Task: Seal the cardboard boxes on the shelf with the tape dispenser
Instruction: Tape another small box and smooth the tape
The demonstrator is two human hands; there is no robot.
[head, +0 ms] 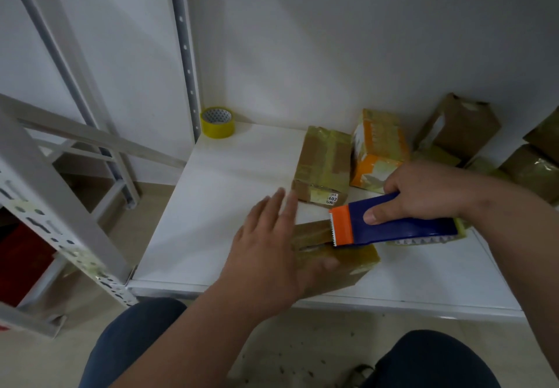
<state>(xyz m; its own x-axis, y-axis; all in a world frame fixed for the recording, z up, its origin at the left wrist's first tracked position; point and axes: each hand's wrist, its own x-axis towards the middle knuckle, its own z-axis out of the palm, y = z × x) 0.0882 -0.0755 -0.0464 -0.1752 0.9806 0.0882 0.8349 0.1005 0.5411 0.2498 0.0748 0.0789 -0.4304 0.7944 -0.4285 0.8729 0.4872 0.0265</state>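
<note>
**Ana:** Near the front edge of the white shelf board (236, 176) lies the small brown cardboard box (338, 266) wrapped in yellowish tape, tilted a little across the edge. Where is the tool?

**Ben:** Right on it. The blue tape dispenser with an orange toothed blade (393, 224) sits over the box's right end, blade pointing left, and a strip of clear tape (311, 232) runs from the blade across the top of the box.

**Ana:** And the hands?

**Ben:** The right hand (423, 191) grips the dispenser from above, thumb pressed on the blue side facing us, fingers curled over the far side. The left hand (272, 245) lies flat on the left part of the box, fingers straight and spread, pointing away; it curls round nothing.

**Ana:** What sits behind?

**Ben:** Just beyond the left fingertips, a long taped brown box with a white printed label (323, 163). To its right, touching or nearly so, an orange-and-white taped box (378, 148). Farther right against the wall, a brown carton with a cut-out window (459, 127), and more taped brown parcels (535, 170) at the right edge.

**Ana:** Anything on the left?

**Ben:** A yellow roll of tape (217, 123) lies flat in the far left corner, beside the grey perforated upright (184, 49). Near us, dark blue trousered knees (133, 342) show below the shelf.
</note>
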